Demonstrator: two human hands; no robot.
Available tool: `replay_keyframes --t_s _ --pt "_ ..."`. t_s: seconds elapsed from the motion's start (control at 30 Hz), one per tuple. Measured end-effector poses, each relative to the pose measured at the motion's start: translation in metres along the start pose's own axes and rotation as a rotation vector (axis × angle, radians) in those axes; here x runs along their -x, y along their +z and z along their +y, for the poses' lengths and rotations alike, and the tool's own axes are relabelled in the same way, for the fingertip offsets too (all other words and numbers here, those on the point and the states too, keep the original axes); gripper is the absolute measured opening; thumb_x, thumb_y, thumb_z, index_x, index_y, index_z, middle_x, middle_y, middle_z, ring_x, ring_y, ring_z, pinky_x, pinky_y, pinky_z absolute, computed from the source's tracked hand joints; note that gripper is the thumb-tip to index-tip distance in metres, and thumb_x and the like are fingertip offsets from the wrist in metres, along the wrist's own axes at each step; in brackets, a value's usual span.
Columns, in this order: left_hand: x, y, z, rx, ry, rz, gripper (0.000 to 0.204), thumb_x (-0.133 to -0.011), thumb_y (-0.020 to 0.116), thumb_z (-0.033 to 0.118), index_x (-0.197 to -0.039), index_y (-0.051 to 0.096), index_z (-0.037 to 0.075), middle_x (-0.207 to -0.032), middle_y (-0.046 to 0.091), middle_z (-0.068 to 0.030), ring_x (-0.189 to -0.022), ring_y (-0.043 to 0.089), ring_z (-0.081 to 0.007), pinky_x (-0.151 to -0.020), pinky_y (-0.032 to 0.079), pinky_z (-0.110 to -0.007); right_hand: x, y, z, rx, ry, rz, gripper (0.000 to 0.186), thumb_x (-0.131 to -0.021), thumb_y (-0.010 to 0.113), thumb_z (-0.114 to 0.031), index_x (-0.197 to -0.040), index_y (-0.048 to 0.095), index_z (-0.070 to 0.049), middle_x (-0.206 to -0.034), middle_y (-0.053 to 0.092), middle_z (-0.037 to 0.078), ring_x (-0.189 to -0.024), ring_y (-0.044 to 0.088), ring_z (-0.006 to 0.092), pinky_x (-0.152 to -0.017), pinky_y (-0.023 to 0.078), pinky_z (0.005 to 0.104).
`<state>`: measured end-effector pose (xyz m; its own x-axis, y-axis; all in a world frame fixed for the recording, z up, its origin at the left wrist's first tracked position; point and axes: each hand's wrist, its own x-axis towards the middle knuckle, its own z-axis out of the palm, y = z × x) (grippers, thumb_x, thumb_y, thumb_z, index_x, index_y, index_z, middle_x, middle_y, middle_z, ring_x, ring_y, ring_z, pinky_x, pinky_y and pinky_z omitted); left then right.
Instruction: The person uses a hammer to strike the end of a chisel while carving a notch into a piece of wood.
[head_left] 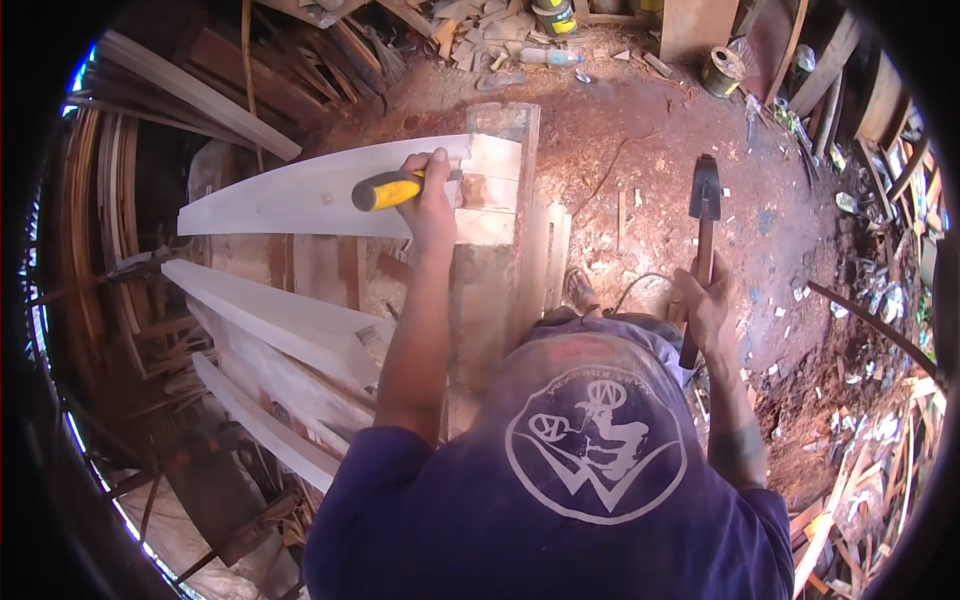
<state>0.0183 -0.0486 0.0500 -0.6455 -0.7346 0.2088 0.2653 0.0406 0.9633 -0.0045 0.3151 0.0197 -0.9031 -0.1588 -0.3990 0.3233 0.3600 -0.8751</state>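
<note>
My left hand (pixel 432 195) grips a chisel (pixel 392 188) with a yellow and black handle, its blade end set against the right end of a pale wooden plank (pixel 300 195). The plank lies across a narrow upright wooden bench (pixel 500 270), and a notch shows in its end beside the chisel. My right hand (pixel 708 305) holds a hammer by its wooden handle, the dark metal head (pixel 705 188) raised off to the right, well apart from the chisel.
Several more pale planks (pixel 270 320) lie stacked at the left below the worked one. Dark timber lengths (pixel 190 90) lean at the upper left. Reddish sawdust ground (pixel 640 150) carries offcuts, a plastic bottle (pixel 548 57) and a tin (pixel 722 70). Scrap wood (pixel 860 470) piles at the right.
</note>
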Motion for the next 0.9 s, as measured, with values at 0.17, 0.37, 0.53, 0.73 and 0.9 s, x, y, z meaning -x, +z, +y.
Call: replay_keyframes --t_s 0.17,0.37,0.53,0.73,0.9 --pt "0.003 -0.013 -0.011 0.057 0.029 0.091 0.031 -0.100 0.060 0.015 -0.074 0.045 0.007 -0.067 0.043 0.0024 -0.067 0.041 -0.0092 -0.066 0.036 -0.028 0.003 0.015 -0.031 0.154 -0.119 -0.064 0.026 -0.087 0.067 -0.020 -0.085 0.052 0.001 -0.063 0.048 0.010 -0.057 0.049 0.0207 -0.058 0.042 0.0401" --pt "0.009 0.000 -0.023 -0.345 0.141 0.124 0.039 -0.100 0.063 0.031 -0.076 0.051 0.003 -0.070 0.051 -0.0002 -0.068 0.046 -0.0101 -0.065 0.041 -0.028 0.003 0.024 -0.076 0.448 -0.435 -0.281 0.024 -0.083 0.068 -0.015 -0.099 0.055 -0.003 -0.081 0.062 0.017 -0.069 0.066 0.0370 -0.068 0.052 0.0491" --pt "0.014 -0.001 -0.030 -0.528 0.175 0.120 0.040 -0.100 0.063 0.032 -0.078 0.057 -0.001 -0.067 0.053 -0.0012 -0.064 0.048 -0.0117 -0.060 0.041 -0.029 0.025 0.037 -0.150 0.641 -0.945 -0.436 0.028 -0.080 0.069 -0.015 -0.101 0.053 -0.006 -0.081 0.062 0.012 -0.069 0.069 0.0302 -0.059 0.054 0.0415" --pt "0.013 0.000 -0.042 -0.359 0.103 0.300 0.041 -0.099 0.063 0.033 -0.080 0.058 -0.002 -0.067 0.055 -0.0026 -0.065 0.050 -0.0128 -0.059 0.041 -0.030 0.027 0.081 -0.172 0.529 -1.259 -0.316 0.016 -0.084 0.061 -0.009 -0.096 0.053 -0.003 -0.072 0.062 0.013 -0.055 0.065 0.0259 -0.042 0.050 0.0384" --pt "-0.001 -0.009 -0.054 -0.431 0.413 0.104 0.024 -0.097 0.068 0.021 -0.093 0.059 0.000 -0.084 0.062 -0.0053 -0.075 0.055 -0.0152 -0.070 0.047 -0.033 -0.005 0.072 -0.222 0.678 -1.171 -0.243 0.021 -0.089 0.059 -0.013 -0.104 0.054 -0.001 -0.068 0.065 0.015 -0.062 0.069 0.0319 -0.056 0.056 0.0435"
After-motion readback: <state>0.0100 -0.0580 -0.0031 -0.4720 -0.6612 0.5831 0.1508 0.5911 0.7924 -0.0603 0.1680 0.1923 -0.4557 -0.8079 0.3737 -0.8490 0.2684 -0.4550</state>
